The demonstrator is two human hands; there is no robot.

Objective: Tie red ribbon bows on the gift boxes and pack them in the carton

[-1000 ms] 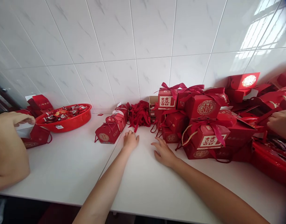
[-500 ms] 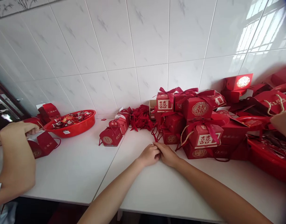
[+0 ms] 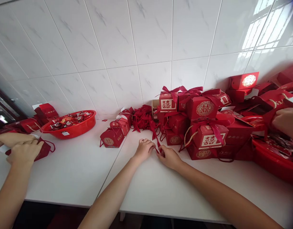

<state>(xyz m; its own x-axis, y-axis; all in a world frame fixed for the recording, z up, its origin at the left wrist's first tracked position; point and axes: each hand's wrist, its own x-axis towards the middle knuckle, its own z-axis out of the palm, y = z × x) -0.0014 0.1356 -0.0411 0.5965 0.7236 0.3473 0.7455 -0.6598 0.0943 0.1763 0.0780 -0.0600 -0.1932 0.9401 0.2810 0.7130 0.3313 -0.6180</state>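
A thin red ribbon (image 3: 157, 147) trails from the tangled ribbon heap (image 3: 143, 118) by the wall onto the white table (image 3: 89, 171). Both hands pinch its near end, the left hand (image 3: 144, 149) curled over it and the right hand (image 3: 169, 156) nipping it opposite, low on the tabletop, probably to keep the strand free of the tangle. Stacked gift boxes (image 3: 203, 127) crowd in close on the right. Far left, a co-worker's hands (image 3: 23, 149) press a flat red bag (image 3: 45, 149) near a basin of sweets (image 3: 67, 128)
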